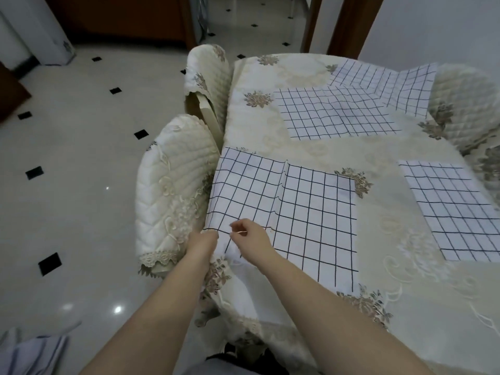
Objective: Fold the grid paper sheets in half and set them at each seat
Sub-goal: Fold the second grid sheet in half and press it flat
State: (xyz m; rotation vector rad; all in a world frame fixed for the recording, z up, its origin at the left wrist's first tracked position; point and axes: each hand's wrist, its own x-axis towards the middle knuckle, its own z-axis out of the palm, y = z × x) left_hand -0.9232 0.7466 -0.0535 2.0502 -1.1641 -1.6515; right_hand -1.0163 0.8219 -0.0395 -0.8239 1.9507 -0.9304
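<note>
Your left hand (203,240) grips the near-left corner of the near grid sheet (286,212) where it overhangs the table's edge; its fingertips are hidden by the paper. Just beside it, your right hand (250,235) has its fingers curled and pinches the same corner from above. Both forearms reach forward from below, close together. The sheet lies open on the cream floral tablecloth (378,234), with a crease down its middle. A second grid sheet (457,209) lies flat to the right, a third grid sheet (335,112) farther off, and a fourth grid sheet (400,82) overlaps it. A quilted chair (167,190) stands against the table's left side.
</note>
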